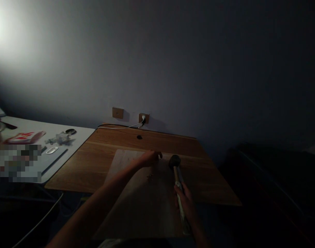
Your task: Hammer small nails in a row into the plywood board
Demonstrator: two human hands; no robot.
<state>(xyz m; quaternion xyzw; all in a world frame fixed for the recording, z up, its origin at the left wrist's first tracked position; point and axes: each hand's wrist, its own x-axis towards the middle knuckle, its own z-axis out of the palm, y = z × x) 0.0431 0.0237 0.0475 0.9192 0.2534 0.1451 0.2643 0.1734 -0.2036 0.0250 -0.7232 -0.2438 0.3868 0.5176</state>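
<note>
My right hand (pixel 184 198) is closed around the handle of a hammer (pixel 177 175). Its dark, rounded head points away from me, and the lower handle looks wrapped in something pale. My left hand (pixel 150 158) reaches over the far part of a wooden board (pixel 139 203), fingers curled together; in the dim light I cannot make out what is between them. A few small metal pieces, perhaps nails (pixel 150 177), lie on the board just below the left hand. Tiny specks show near its far left corner.
The board lies on a brown wooden table (pixel 90 165) against the wall. A plug with cables sits in a wall socket (pixel 144 118). To the left, a white table (pixel 80 134) carries a red and white packet (pixel 25 137), crumpled plastic (pixel 61 138) and other items.
</note>
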